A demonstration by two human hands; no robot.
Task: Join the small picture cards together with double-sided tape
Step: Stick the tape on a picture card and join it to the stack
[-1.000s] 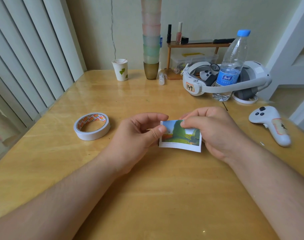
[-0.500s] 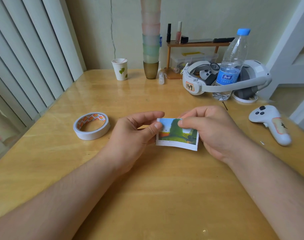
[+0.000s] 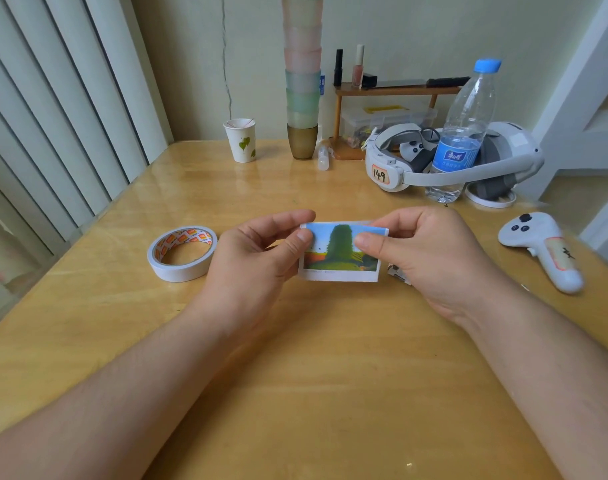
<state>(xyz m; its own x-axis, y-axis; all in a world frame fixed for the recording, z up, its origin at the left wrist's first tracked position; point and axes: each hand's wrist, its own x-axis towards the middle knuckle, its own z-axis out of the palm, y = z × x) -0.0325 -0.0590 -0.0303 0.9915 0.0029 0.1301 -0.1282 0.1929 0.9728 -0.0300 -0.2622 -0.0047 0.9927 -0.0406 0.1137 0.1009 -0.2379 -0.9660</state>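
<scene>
Holding one small picture card (image 3: 340, 252) just above the wooden table (image 3: 295, 375), at the middle of the scene, picture side up and facing the camera. Pinching its left edge with the left hand (image 3: 257, 258), thumb on the face and fingers curled behind. Pinching its upper right part with the right hand (image 3: 424, 254), thumb on the front. Lying to the left, near the left hand but apart from it, the roll of double-sided tape (image 3: 182, 252), untouched. Peeking out under the right hand, something small and pale (image 3: 398, 273), possibly another card, too hidden to tell. Judging the step as readying or pressing the card; not showing any tape on it. Next move probably calling for freeing one hand and reaching left for the roll while keeping the card steady
</scene>
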